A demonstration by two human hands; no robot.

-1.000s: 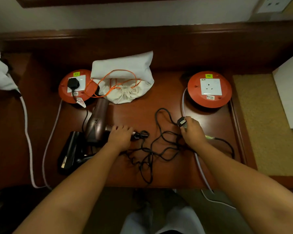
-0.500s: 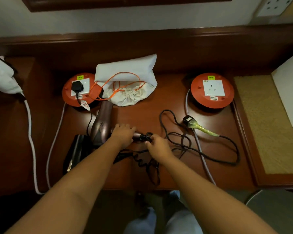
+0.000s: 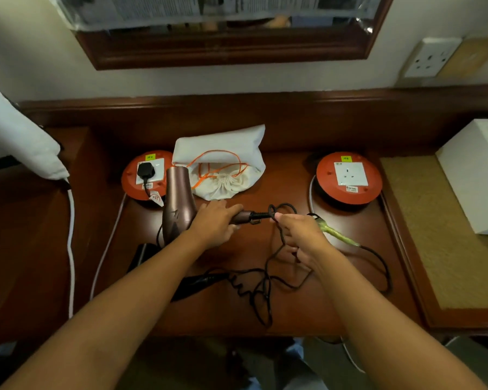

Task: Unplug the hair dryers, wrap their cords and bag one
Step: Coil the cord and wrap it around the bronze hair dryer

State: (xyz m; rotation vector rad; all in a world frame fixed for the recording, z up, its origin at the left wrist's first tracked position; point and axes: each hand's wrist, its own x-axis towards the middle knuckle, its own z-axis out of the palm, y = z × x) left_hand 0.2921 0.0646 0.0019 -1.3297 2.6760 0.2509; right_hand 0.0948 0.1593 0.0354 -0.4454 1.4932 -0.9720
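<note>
A bronze hair dryer is lifted over the desk, its barrel pointing away from me. My left hand grips its handle. My right hand pinches its black cord just past the handle's end; the rest of the cord trails in loops on the desk to a plug with a green sleeve. A black hair dryer lies partly under my left arm, and its plug sits in the left orange socket reel. A white drawstring bag with orange cord lies behind.
A second orange socket reel with nothing plugged in stands at the right. White cables run down the left side of the wooden desk. A white box sits on a tan mat at the far right. A wall socket is above.
My right hand let go of the plug, moved left and took the cord at the handle's end. The bronze dryer has been raised from the desk by my left hand.
</note>
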